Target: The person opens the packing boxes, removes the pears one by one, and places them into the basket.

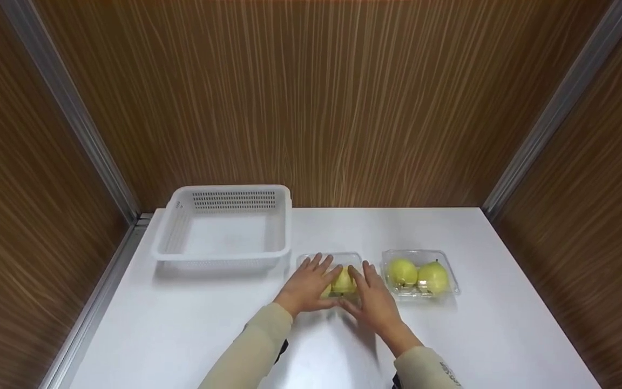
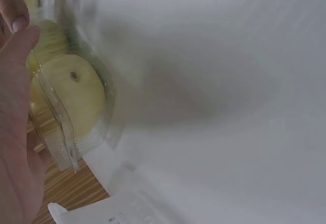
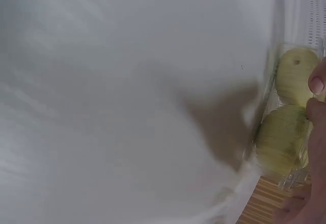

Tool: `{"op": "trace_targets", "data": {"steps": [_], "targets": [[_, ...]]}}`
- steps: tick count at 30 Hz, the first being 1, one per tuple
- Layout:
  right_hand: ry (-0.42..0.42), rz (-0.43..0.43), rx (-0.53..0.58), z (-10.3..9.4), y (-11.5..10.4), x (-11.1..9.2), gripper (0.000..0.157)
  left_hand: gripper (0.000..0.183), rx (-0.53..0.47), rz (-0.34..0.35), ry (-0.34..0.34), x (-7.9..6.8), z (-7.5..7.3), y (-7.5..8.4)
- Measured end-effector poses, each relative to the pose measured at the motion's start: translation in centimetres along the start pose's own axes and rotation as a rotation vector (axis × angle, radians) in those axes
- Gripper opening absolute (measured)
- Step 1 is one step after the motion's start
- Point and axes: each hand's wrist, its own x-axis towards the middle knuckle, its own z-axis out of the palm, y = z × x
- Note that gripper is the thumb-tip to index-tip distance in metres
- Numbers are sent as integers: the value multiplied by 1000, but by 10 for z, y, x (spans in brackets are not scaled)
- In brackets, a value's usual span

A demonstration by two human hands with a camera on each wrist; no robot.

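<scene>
Clear plastic frames yellow-green pears (image 1: 344, 282) beneath your two hands at the middle of a white desk (image 1: 181, 335). Your left hand (image 1: 306, 286) covers the left side of the clear, rectangular plastic container (image 1: 351, 259) that encloses the fruit, its fingers extended and spread wide. Your right hand (image 1: 374, 302) comes over the right side, those fingers likewise long and parted. Your thumbs point toward each other along the near edge, their tips close together, while both wrist views show at least two pears behind the transparent wall. Whether the container rests flat on the desk, you cannot tell from these angles.

Just to its right sits a second clear plastic container (image 1: 451, 273), with two more yellow-green pears (image 1: 433, 277) side by side, one bearing a dark stem. To the left and farther back stands a white rectangular plastic basket (image 1: 222, 256), rows of slots cut in its back wall, near the container under your hands but apart from it. Beige sleeves (image 1: 251, 346) cover your forearms, the right one marked with dark lettering. Brown wood-grain panels (image 1: 316, 102) enclose the desk, joined by grey metal strips (image 1: 73, 102) at the corners.
</scene>
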Motion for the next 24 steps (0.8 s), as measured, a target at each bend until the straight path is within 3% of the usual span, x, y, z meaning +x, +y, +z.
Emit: {"op": "trace_targets", "data": {"steps": [3,7,14,17,19,21,24], "targets": [[-16,101,294,1,0,-2,85,83,-16,-11,10,0,1,2],[16,306,714,2,-2,0,88,79,-44,-26,26,1,0,3],[-52,632,1046,4,-1,0,94,79,-135,-30,-13,2,-3,1],[-50,693,1224,3,1,-1,87,78,-195,-31,-19,3,-4,0],[-19,762,1421,1,-1,-2,78,77,-223,-37,-28,4,-6,0],[33,856,1616,-3,-4,-4,69,77,-239,-48,-39,4,-8,0],[92,1033,1740,-6,-12,-11,47,77,-255,-61,-44,5,-12,0]]}}
